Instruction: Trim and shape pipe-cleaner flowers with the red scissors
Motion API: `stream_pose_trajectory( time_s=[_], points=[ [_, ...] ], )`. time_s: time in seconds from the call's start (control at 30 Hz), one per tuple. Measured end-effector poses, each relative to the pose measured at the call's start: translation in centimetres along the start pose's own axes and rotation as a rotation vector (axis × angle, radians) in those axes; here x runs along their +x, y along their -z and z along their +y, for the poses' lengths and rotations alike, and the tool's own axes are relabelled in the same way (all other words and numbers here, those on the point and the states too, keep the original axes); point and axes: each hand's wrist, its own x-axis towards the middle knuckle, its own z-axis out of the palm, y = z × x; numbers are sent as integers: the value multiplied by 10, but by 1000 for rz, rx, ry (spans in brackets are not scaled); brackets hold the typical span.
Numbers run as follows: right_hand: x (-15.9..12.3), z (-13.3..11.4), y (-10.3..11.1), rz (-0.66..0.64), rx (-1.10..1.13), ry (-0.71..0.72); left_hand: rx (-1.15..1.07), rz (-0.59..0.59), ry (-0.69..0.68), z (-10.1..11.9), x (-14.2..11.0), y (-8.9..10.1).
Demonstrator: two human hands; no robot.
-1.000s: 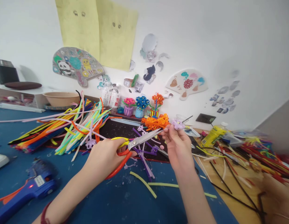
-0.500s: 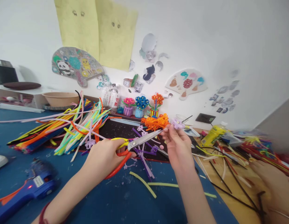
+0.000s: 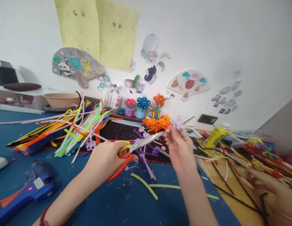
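My left hand [image 3: 107, 158] is closed round the yellow and orange handles of a pair of scissors [image 3: 146, 140]. Its blades look closed or nearly so, with the tips touching or close beside the fingers of my right hand [image 3: 180, 144]. Between the thumb and fingers of that hand is a lilac pipe-cleaner flower [image 3: 179, 124], held up above the table. What lies at the very blade tips is too small to make out. Below the scissors lie purple pipe cleaners [image 3: 147, 164] and small curled purple pieces. Behind them sits a heap of orange pipe-cleaner flowers [image 3: 157, 123].
A blue glue gun [image 3: 34, 188] with a lit red light lies at the left front. Bundled pipe cleaners [image 3: 66, 131] fill the left back. Three potted pipe-cleaner flowers [image 3: 141, 108] stand by the wall. At right are a yellow bottle [image 3: 216, 135] and another person's hand [image 3: 273, 185].
The scissor blades have drawn slightly closer together at the right hand's fingers. Otherwise my hands stay nearly still. The other person's hand at the right has shifted about.
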Motion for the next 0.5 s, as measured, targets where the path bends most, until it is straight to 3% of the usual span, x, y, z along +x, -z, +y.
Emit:
stream_pose_trajectory(
  time_s=[0.5],
  points=[
    [1,-1,1,-13,-2,17,-40,-45,-11,0,1,0]
  ],
)
